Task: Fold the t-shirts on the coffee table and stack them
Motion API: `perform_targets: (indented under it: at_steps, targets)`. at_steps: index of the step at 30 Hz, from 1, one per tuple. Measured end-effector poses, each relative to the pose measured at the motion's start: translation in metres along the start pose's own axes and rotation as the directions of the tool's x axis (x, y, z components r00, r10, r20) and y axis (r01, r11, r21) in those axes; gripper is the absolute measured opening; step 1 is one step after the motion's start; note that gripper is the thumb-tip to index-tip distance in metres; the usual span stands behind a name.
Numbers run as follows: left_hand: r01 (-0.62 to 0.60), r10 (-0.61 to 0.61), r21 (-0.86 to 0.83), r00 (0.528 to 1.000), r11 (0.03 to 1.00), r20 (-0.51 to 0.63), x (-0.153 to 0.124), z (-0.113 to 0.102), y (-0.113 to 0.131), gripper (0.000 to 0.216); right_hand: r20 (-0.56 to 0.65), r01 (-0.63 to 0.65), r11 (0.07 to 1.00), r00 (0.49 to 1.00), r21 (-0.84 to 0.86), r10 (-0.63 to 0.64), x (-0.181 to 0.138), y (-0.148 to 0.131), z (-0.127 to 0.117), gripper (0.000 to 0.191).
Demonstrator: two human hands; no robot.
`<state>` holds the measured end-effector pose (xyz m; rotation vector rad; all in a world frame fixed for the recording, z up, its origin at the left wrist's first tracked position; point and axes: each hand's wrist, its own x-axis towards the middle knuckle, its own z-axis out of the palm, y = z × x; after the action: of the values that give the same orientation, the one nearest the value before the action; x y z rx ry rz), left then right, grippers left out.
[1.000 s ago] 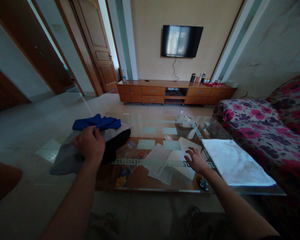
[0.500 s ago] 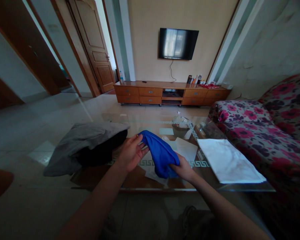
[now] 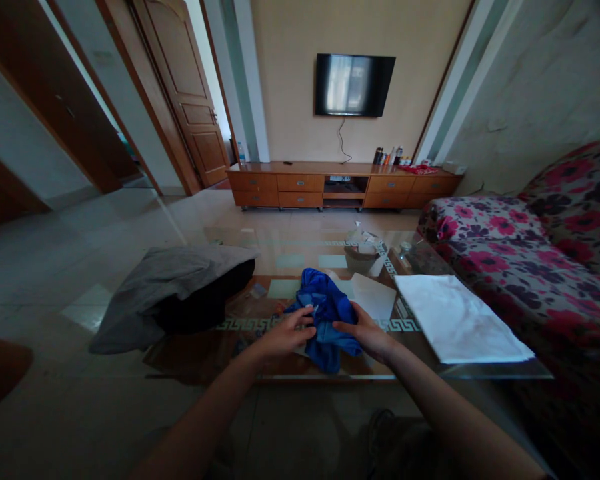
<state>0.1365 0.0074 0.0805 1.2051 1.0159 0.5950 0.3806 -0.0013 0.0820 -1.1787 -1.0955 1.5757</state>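
A crumpled blue cloth (image 3: pixel 330 300), its exact kind hidden by the folds, is bunched at the glass tabletop between my hands. My left hand (image 3: pixel 287 333) reaches its left side with fingers apart and slightly curled, the tips against the fabric. On the other side, my right hand (image 3: pixel 370 333) has its thumb over the cloth and its fingers round the right edge, gripping it. To the left lies a loose grey garment (image 3: pixel 165 273) with a black part showing. A folded white cloth (image 3: pixel 460 320) rests flat at the table's right end.
The glass table (image 3: pixel 510 371) has a patterned band and papers (image 3: pixel 375 297) visible in it. A floral sofa (image 3: pixel 525 267) stands close on the right. Beyond are a wooden TV cabinet (image 3: pixel 300 183), a wall television (image 3: pixel 355 85) and a door (image 3: pixel 185 87).
The blue cloth was stretched between both hands; now it is bunched lower at the tabletop. My left hand has moved down and loosened from its upper end.
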Motion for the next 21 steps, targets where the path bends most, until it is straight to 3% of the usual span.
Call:
perform_targets:
  at_steps: [3, 5, 9, 12, 17, 19, 21]
  targets:
    - [-0.074, 0.073, 0.082, 0.997, 0.994, 0.009, 0.003, 0.0, -0.009, 0.074, -0.009, 0.039, 0.999, 0.999, 0.032, -0.038, 0.003, 0.004, -0.002, 0.076]
    - [-0.125, 0.133, 0.145, 0.99, 0.982, -0.044, 0.006, -0.001, -0.015, 0.073, -0.024, 0.045, 0.999, 0.999, 0.027, -0.044, 0.005, 0.006, -0.004, 0.069]
    - [-0.234, 0.288, 0.313, 0.948, 0.92, -0.137, 0.009, -0.003, -0.022, 0.07, -0.065, 0.027, 0.998, 0.998, 0.058, -0.023, 0.009, 0.008, -0.005, 0.059]
    - [-0.278, 0.395, 0.483, 0.905, 0.83, -0.158, 0.007, -0.006, -0.018, 0.073, -0.03, -0.017, 0.989, 0.999, 0.146, 0.021, 0.006, 0.003, -0.003, 0.055]
    - [-0.352, 0.554, 0.777, 0.833, 0.523, 0.005, -0.003, -0.009, -0.004, 0.087, 0.122, -0.153, 0.95, 0.985, 0.272, 0.123, -0.006, -0.01, 0.006, 0.057]
    - [-0.384, 0.569, 0.799, 0.82, 0.462, 0.065, -0.004, -0.008, 0.0, 0.074, 0.146, -0.157, 0.942, 0.982, 0.296, 0.118, -0.008, -0.013, 0.009, 0.059]
    - [-0.415, 0.576, 0.781, 0.813, 0.468, 0.086, -0.004, -0.005, 0.003, 0.054, 0.145, -0.129, 0.937, 0.986, 0.324, 0.085, -0.009, -0.014, 0.011, 0.063]
